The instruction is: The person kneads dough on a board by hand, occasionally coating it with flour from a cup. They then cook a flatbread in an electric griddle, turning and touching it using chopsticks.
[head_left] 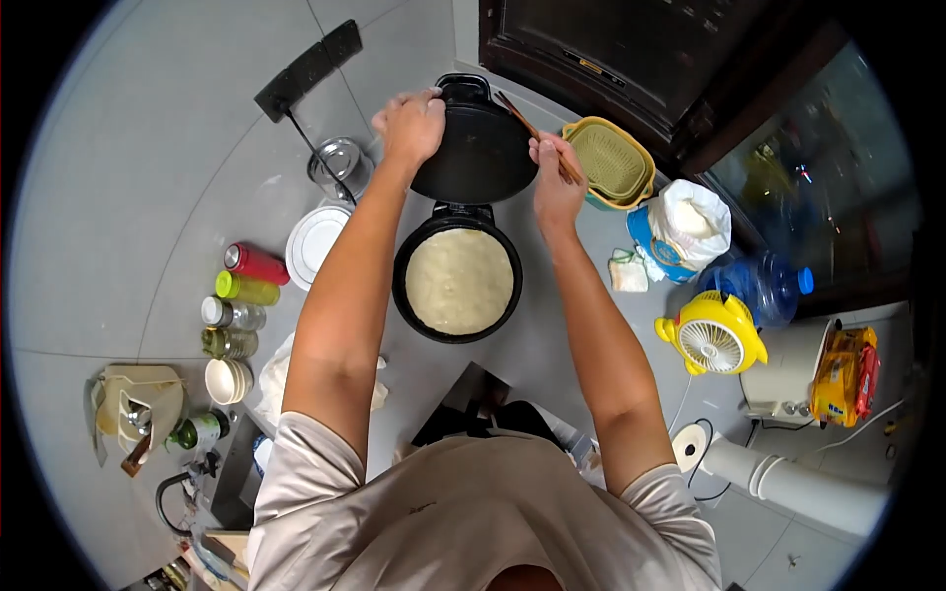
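A round, pale flatbread (460,282) lies flat in the lower pan (402,307) of a black electric griddle. The griddle's lid (473,153) stands raised on its hinge behind the pan. My left hand (412,126) is closed at the lid's upper left edge, beside the handle (463,89); its fingertips are partly hidden. Wooden chopsticks (522,118) are held in my right hand (559,182), at the lid's right side, with their tips pointing up and left.
Left of the griddle are a white plate (313,246), a metal pot (340,167), several jars (246,289) and stacked bowls (227,381). To the right are a yellow-rimmed basket (611,163), an open flour bag (690,222), a yellow fan (711,335) and a blue water jug (764,286).
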Demonstrator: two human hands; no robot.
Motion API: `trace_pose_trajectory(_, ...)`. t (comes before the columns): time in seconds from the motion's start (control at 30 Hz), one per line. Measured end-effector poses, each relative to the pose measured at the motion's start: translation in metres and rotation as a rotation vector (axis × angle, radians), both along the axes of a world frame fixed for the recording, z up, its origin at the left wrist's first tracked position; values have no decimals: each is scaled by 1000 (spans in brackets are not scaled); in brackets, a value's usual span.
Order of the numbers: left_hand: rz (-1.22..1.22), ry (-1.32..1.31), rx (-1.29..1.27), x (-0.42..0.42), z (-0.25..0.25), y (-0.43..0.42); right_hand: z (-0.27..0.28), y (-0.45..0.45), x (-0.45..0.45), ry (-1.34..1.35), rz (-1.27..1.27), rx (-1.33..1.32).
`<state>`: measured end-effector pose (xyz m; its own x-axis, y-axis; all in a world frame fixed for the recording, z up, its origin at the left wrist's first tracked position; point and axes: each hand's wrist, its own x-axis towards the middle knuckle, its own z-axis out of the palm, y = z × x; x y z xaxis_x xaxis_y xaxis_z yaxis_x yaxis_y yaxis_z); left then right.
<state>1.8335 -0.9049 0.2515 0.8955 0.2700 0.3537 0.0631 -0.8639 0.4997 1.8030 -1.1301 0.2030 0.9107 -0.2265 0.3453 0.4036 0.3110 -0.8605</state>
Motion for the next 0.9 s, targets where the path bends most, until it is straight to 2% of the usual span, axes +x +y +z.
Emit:
trace_pose_trajectory(0.17,-64,17,105,10,-22,9,-15,-15,-14,-4,7,54)
trace_pose_trajectory(0.3,-96,-20,131,6,-19,14,-16,-28,-32,35,-32,42)
trace_pose_trajectory(0.4,-141,-222,96,-30,-28,2,-19,-37,-62,-2,-56,31)
trace_pose_trajectory(0.47,-156,-271,-48,-69,-55,-12,-27,-43,-91,43,-55,18)
trace_pose_trajectory(0.5,-158,-283,-119,-83,-85,-14,-29,-46,-102,56,-58,12)
trace_pose_trajectory(0.63,-101,-131,-254,-168,-160,-33,-51,-60,-154,276,-30,-105)
trace_pose_trajectory(0.7,-107,-80,-300,-207,-177,-39,-63,-66,-173,346,-64,-255)
trace_pose_trajectory(0.8,-113,-54,-353,-245,-200,-44,-85,-70,-192,370,-116,-310)
trace_pose_trajectory(0.9,-110,-48,-385,-266,-203,-46,-104,-73,-202,327,-153,-491)
